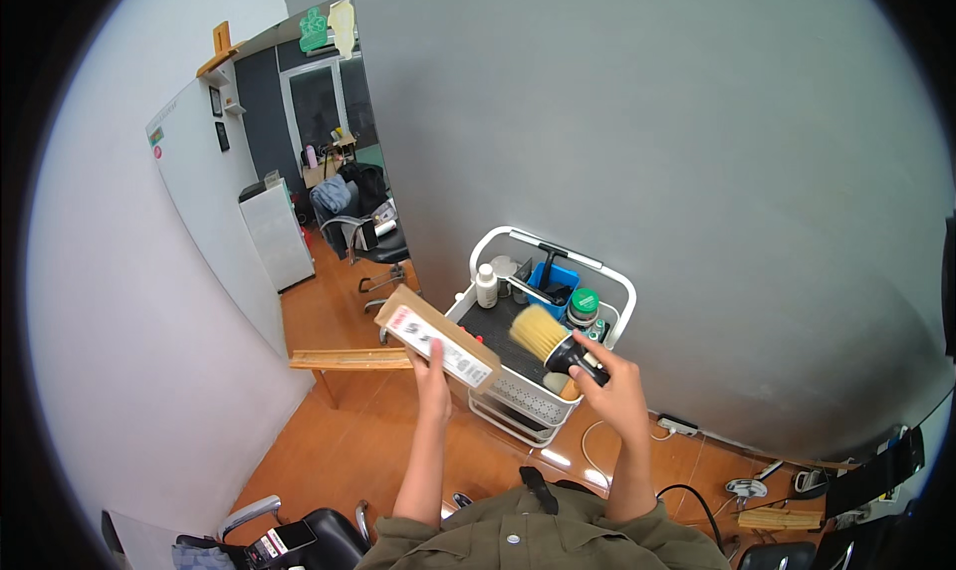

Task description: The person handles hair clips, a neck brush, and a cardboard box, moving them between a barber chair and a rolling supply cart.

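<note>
My left hand (433,379) grips a long brown cardboard box (441,340) with a white printed label, tilted over the near left side of the cart. In my right hand (616,391) is a neck duster brush (539,332) with pale yellow bristles and a black handle. Both are held above a white rolling cart (526,391). On its top tray stand a white bottle (486,286), a blue container (554,286) with black tools and a jar with a green lid (585,302). A second brush (565,385) lies at the tray's near corner, partly hidden.
Against the walls leans a tall mirror (261,159), with a wooden ledge (351,359) at its foot. A black chair (328,536) holding a dark boxed item is at the lower left. A power strip (677,425) and cables lie on the floor along the grey wall.
</note>
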Demonstrator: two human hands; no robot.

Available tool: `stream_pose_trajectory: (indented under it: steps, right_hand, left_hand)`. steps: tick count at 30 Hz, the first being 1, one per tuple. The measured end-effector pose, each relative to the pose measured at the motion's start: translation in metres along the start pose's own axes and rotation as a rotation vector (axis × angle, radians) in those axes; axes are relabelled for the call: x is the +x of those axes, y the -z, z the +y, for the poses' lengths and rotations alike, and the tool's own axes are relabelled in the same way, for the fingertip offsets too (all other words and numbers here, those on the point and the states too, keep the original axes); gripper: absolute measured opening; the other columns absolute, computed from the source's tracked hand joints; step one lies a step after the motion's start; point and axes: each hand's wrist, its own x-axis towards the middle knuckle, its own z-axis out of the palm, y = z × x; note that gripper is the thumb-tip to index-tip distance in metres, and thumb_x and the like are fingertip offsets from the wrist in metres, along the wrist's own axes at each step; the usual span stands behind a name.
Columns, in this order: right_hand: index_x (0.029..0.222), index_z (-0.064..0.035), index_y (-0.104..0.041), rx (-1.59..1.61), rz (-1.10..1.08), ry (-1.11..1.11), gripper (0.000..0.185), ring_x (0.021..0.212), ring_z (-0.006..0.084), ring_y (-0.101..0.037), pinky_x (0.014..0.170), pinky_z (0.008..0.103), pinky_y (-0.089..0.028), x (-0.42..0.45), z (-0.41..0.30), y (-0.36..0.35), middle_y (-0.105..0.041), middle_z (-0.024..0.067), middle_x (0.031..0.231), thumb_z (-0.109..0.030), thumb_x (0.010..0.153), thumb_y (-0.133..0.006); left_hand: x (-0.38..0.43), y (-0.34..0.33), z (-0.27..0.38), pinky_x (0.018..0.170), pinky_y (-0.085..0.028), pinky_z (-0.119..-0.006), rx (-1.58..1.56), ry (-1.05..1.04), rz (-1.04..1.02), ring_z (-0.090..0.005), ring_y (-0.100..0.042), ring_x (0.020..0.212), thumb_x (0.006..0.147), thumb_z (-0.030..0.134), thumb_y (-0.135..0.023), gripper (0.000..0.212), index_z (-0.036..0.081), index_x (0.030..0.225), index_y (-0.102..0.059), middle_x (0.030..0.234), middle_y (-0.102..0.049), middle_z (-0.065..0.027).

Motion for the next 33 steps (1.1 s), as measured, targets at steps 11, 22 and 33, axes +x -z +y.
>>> stream_pose_trajectory:
  steps: [11, 22, 33]
  right_hand:
    - [0.119, -0.0145, -0.058, 0.099, -0.063, 0.114, 0.045, 0.065, 0.0207, -0.059, 0.062, 0.0291, -0.048, -0.009, -0.029, -0.019, -0.065, 0.0174, 0.09, -0.013, 0.074, -0.064]
    - [0.119, -0.0163, -0.057, -0.019, -0.087, 0.08, 0.045, 0.066, 0.0308, -0.059, 0.066, 0.0338, -0.047, -0.006, -0.029, -0.018, -0.064, 0.0174, 0.091, -0.019, 0.075, -0.063]
    - [0.119, -0.0154, -0.055, -0.25, -0.19, -0.022, 0.044, 0.074, 0.0372, -0.061, 0.068, 0.0401, -0.049, -0.003, -0.004, -0.022, -0.064, 0.0199, 0.09, -0.019, 0.076, -0.061]
  left_hand:
    - [-0.011, -0.004, 0.016, 0.097, -0.034, -0.042, 0.997, -0.757, -0.279, -0.0326, -0.045, 0.109, 0.063, -0.01, -0.061, 0.057, 0.009, 0.113, -0.042, 0.112, -0.051, -0.0108]
    - [-0.012, 0.023, 0.031, 0.101, -0.027, -0.053, 1.293, -0.797, -0.203, -0.031, -0.044, 0.11, 0.061, -0.006, -0.058, 0.056, 0.017, 0.112, -0.05, 0.112, -0.052, -0.0027]
    - [-0.012, 0.025, 0.016, 0.096, -0.033, -0.044, 1.259, -0.76, -0.135, -0.0311, -0.045, 0.105, 0.058, -0.006, -0.06, 0.059, 0.013, 0.113, -0.051, 0.111, -0.052, -0.0053]
